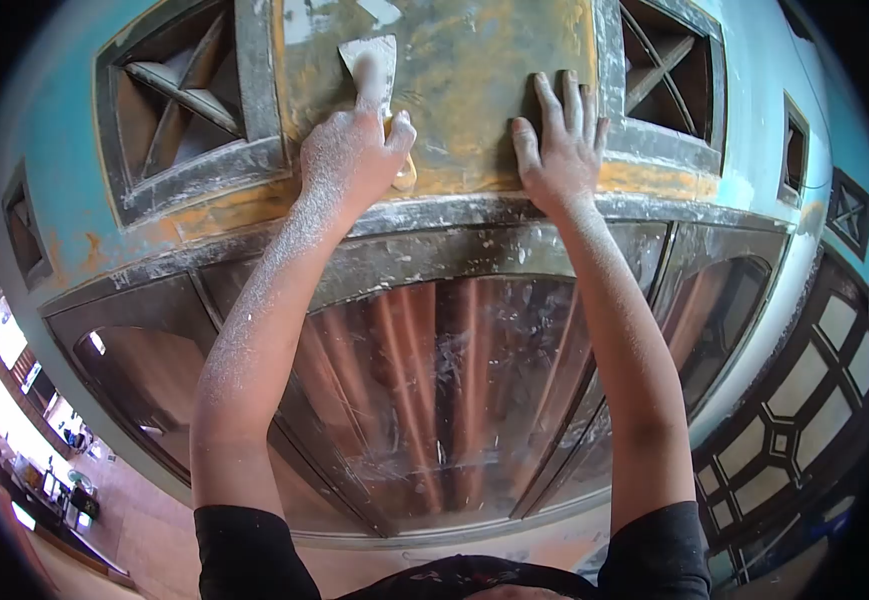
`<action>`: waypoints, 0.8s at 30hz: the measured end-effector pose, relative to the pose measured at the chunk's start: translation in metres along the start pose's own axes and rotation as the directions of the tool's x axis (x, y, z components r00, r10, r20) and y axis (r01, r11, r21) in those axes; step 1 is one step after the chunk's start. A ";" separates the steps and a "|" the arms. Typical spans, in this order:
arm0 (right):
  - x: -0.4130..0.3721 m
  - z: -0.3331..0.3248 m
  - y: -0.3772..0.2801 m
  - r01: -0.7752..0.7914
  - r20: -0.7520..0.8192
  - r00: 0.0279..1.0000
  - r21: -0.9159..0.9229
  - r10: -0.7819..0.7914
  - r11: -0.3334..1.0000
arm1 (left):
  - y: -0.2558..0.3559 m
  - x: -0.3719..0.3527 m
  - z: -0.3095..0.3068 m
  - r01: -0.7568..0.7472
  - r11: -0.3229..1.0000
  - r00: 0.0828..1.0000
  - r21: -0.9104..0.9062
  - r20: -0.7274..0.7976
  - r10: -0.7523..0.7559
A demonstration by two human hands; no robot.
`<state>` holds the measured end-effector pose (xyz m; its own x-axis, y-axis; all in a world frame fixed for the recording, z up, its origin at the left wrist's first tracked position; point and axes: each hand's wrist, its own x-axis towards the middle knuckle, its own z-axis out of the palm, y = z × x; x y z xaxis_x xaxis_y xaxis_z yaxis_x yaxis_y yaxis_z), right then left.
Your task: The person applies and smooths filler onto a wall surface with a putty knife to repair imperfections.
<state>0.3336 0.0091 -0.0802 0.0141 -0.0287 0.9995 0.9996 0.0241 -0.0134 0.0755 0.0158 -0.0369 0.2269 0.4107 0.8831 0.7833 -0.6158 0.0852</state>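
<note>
My left hand is wrapped around the yellow handle of a putty knife, its index finger stretched along the whitish blade. The blade lies against a patchy, yellow-brown wall panel between two vent openings. Further right, my right hand rests on the same panel with its fingers spread and nothing in it. White dust covers the left hand and forearm heavily, and lighter dust shows on the right fingers.
Dark-framed vents with crossed slats flank the panel, a left vent and a right vent. Below runs a dusty ledge above a glazed window with reddish curtains behind it. A patterned door stands at lower right.
</note>
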 end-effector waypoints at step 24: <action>-0.011 -0.040 -0.033 -0.109 0.224 0.974 0.289 0.044 0.951 | -0.017 0.035 0.001 -0.285 0.921 0.887 0.266 -0.291 0.359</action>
<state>0.3012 -0.0316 -0.0914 0.0522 0.1967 0.9791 0.9424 0.3146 -0.1135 0.0709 0.0408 -0.0077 0.3136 -0.0527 0.9481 0.8107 -0.5050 -0.2962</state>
